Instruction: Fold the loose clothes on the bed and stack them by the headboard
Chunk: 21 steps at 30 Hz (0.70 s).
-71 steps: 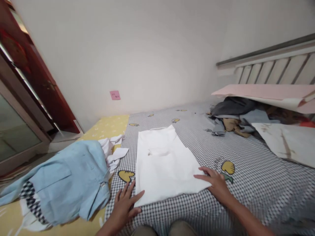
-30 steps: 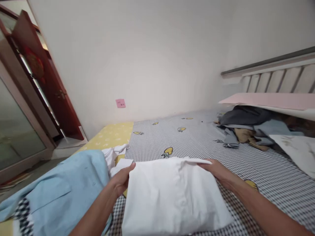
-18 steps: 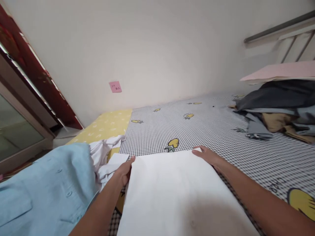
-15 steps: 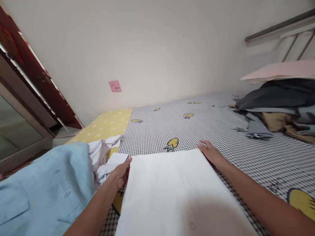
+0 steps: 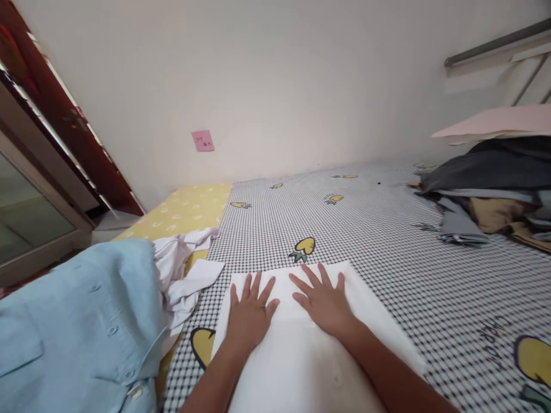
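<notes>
A white cloth point(image 5: 297, 355), folded into a broad flat panel, lies on the checked bedsheet point(image 5: 267, 229) right in front of me; a faint button shows near its lower part. My left hand point(image 5: 252, 312) rests palm down on its far left part, fingers spread. To the right, my right hand point(image 5: 325, 301) also lies flat on the far part of the cloth with its fingers apart. Neither hand grips anything. Both forearms cover part of the cloth.
At the left lie a light blue buttoned shirt point(image 5: 86, 315) and crumpled white cloth point(image 5: 189, 281), partly over a yellow patterned cloth point(image 5: 193, 206). A pile of dark, grey and tan clothes point(image 5: 486, 178) sits at the right. Behind the bed rises a wall point(image 5: 301, 86).
Both hands have moved inward from the cloth's far corners onto its top and now lie flat with spread fingers. The view has shifted slightly.
</notes>
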### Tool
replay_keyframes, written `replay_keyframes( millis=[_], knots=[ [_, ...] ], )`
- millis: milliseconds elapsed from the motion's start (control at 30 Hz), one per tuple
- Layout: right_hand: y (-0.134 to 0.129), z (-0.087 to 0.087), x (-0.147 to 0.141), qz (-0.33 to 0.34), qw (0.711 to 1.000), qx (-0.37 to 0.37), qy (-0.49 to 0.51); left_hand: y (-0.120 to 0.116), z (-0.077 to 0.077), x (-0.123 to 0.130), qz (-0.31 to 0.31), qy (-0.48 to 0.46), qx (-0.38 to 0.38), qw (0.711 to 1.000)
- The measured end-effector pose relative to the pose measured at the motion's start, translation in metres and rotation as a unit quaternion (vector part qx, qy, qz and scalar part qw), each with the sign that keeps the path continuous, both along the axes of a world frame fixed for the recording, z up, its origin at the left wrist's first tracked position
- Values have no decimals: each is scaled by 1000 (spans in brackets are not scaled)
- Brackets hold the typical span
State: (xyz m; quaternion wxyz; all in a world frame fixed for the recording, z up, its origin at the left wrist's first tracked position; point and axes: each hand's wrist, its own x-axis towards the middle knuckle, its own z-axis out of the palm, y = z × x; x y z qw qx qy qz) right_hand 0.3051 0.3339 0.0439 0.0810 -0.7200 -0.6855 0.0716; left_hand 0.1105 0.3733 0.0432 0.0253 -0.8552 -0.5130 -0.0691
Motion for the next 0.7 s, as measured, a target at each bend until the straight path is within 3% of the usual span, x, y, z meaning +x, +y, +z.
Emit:
replay_keyframes(
  millis=[67, 167, 267, 400, 533, 600, 700],
  knots=[
    [2, -10, 2, 9, 1000, 9, -1, 2, -21, -9, 22, -12, -11, 1000],
    [2, -12, 19, 35, 999, 33, 2, 5, -26, -12, 23, -21, -9, 999],
    [-10, -13, 52, 21, 999, 38, -11, 6, -20, -9, 27, -23, -6, 999],
    [-53, -30, 98, -74, 996, 35, -28, 4, -16, -6, 32, -23, -14, 999],
    [-84, -46, 121, -124, 990, 67, 4, 3, -7, -9, 28, -25, -32, 999],
    [-87, -43, 129, -136, 986, 67, 63, 1, 6, -15, 11, -25, -56, 998],
    [-87, -24, 137, -137, 976, 68, 156, -13, 30, -29, -3, -28, -65, 997]
  ],
)
